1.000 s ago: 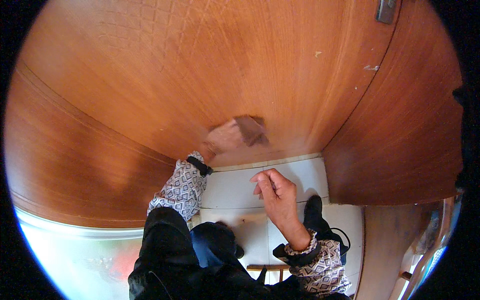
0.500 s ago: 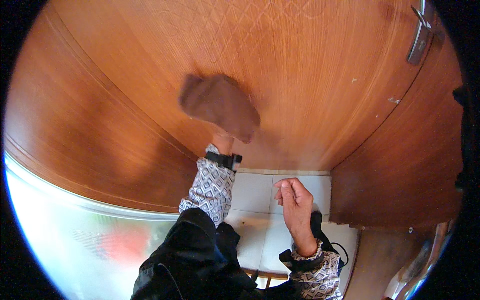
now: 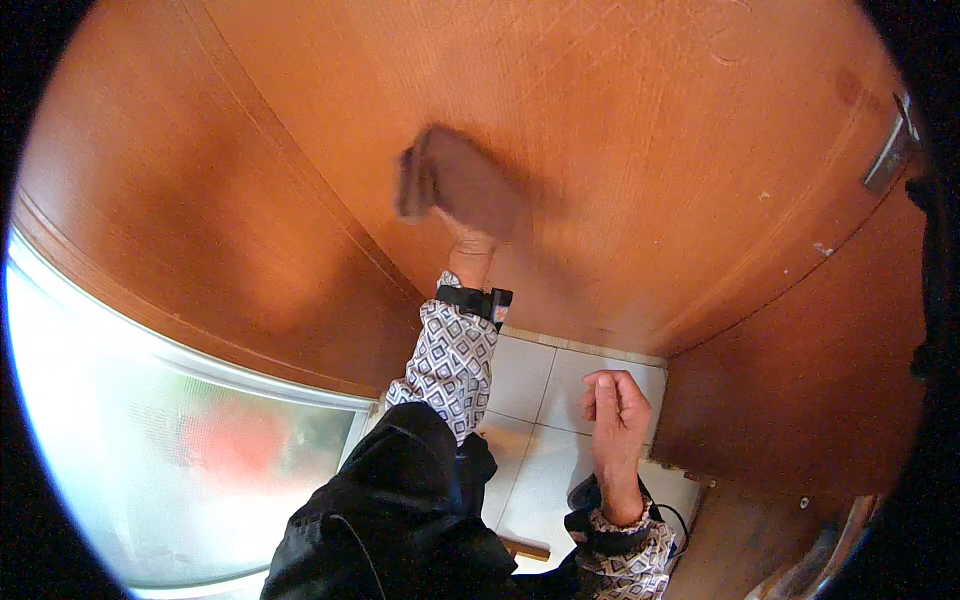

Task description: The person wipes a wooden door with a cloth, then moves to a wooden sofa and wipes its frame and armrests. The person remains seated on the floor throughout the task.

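1. A brown cloth (image 3: 465, 185) is held up by the left hand (image 3: 470, 240) at the wood-grained door (image 3: 660, 200), left of the scene's middle. Its outline is slightly blurred, and whether the door is touched by it cannot be told.
2. The cloth's long axis is slanted from far left to near right. A folded, darker end is pointed toward the left, and the other end is tapered down toward the near right, beside the wrist.
3. The left hand is mostly covered by the cloth, with only its base and wrist left in view. Its fingers are hidden, so whether they are clamped on the cloth or laid flat cannot be told.
4. The left wrist is circled by a black band (image 3: 465, 299), below which a patterned sleeve (image 3: 452, 360) is worn.
5. The right hand (image 3: 620, 415) is held well apart from the cloth, nearer and to the right, above the white floor tiles (image 3: 520, 380). Its fingers are curled together with the thumb laid along them, and nothing is seen in its grip.
6. A metal handle (image 3: 888, 160) is fixed at the door's far right edge.
7. At the near left, a pale glass panel (image 3: 180, 480) is bordered by a light frame, and a red blur is seen through it.
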Motion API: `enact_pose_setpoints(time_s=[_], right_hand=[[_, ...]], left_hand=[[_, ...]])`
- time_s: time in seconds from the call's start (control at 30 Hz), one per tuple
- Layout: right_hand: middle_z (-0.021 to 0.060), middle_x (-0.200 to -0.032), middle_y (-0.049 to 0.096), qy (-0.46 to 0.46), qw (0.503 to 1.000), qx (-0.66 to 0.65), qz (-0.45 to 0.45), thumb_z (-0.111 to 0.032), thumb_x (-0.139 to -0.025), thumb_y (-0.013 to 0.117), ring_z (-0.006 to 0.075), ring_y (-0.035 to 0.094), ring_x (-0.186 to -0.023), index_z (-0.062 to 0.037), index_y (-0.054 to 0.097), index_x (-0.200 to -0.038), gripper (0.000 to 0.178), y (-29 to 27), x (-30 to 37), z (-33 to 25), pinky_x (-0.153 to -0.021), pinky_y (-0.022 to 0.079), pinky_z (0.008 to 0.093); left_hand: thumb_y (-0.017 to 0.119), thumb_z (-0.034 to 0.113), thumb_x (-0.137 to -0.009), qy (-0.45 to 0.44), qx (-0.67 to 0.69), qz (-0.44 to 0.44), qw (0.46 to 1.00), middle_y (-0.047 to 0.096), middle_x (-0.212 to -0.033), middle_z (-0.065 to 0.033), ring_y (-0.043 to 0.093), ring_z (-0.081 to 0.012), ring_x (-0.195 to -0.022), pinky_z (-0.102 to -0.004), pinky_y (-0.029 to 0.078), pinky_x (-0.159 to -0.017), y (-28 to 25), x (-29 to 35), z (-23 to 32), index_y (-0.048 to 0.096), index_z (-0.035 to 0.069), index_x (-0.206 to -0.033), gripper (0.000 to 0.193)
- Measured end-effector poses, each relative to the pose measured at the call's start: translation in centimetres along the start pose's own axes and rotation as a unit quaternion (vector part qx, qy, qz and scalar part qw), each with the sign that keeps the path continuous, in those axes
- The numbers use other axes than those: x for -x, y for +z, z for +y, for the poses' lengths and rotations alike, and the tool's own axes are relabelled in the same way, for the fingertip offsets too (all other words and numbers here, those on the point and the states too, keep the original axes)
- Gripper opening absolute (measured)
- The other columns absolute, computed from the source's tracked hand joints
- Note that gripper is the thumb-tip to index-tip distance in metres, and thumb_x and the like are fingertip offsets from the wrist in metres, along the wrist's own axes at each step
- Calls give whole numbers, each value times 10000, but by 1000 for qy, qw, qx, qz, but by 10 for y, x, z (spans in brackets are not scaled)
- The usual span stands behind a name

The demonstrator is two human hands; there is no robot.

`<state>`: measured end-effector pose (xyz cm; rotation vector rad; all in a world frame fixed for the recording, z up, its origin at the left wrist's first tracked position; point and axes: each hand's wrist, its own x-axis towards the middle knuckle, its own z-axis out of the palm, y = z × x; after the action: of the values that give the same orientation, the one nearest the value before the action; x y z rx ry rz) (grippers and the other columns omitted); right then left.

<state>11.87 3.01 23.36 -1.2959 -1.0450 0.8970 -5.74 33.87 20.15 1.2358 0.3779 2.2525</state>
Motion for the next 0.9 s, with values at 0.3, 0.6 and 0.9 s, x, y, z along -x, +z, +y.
enact_pose_setpoints(time_s=[0.3,0.6,0.9], right_hand=[[17,-712,636,8,1000,20,8,-161,-1060,551,85,586,-655,-19,697,-963,225,-2,-2,18,-602,479,257],[36,-745,671,24,998,65,2,-163,-1062,548,99,629,-672,-17,696,-965,229,2,-6,13,-619,499,262],[48,-745,669,8,999,44,-17,-150,-1040,589,115,636,-678,-7,692,-963,192,7,-10,-4,-623,504,274]], left_hand=[[570,225,-1038,-222,-425,297,826,570,-1349,-299,596,-378,-1173,-442,479,-1003,-156,22,-61,488,-84,-1390,476],[471,393,-1092,149,-556,211,790,664,-978,-370,652,-442,-845,-517,504,-773,-106,-90,-15,619,-189,-1034,603],[465,406,-1105,-78,-529,264,802,694,-816,-289,583,-385,-665,-501,476,-629,-159,-48,-53,638,-184,-886,652]])
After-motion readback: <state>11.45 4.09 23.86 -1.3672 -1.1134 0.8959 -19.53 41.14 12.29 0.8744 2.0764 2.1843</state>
